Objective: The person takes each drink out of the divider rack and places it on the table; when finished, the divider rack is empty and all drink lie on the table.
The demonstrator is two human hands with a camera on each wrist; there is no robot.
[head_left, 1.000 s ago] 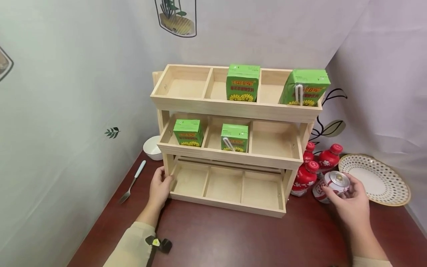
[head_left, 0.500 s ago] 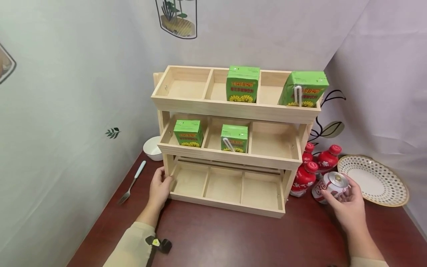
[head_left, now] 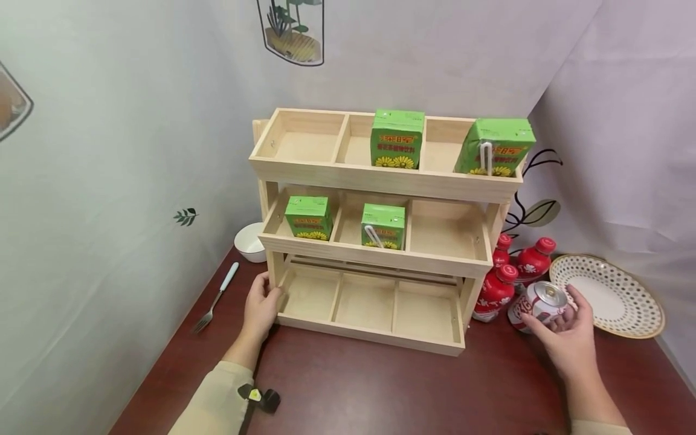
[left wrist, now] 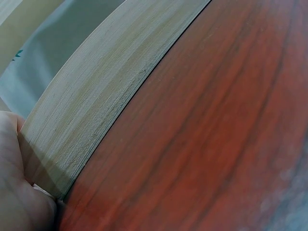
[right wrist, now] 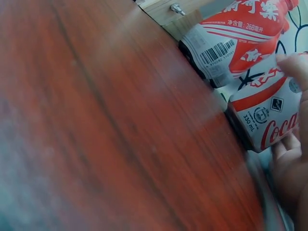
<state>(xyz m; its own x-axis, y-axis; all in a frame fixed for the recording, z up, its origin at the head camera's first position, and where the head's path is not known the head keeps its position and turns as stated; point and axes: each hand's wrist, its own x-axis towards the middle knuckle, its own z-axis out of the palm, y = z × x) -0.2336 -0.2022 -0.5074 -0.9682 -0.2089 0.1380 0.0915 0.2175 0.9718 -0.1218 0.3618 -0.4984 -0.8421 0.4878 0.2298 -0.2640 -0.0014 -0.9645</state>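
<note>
A three-tier wooden display rack (head_left: pixel 367 344) stands on the table. My left hand (head_left: pixel 261 308) grips its lower left corner; in the left wrist view the thumb (left wrist: pixel 33 204) lies by the board's end. On the right, a white-and-red Coca-Cola can (head_left: pixel 538 305) stands upright beside several red-capped bottles (head_left: pixel 495 293). My right hand (head_left: pixel 571 338) is curled round the can, thumb in front and other fingers at its right side. The right wrist view shows the can (right wrist: pixel 264 110) close to a bottle (right wrist: pixel 236 43); the hand is partly cut off there.
Green drink cartons stand on the rack's top tier (head_left: pixel 397 139) and middle tier (head_left: pixel 383 226). A dotted oval plate (head_left: pixel 609 296) leans behind my right hand. A fork (head_left: pixel 217 296) and a white bowl (head_left: pixel 250 243) lie at the left, by the wall.
The right hand has shifted slightly at the can, and its index finger stands a little farther off it. The left hand keeps its place on the rack. The head view has shifted slightly.
</note>
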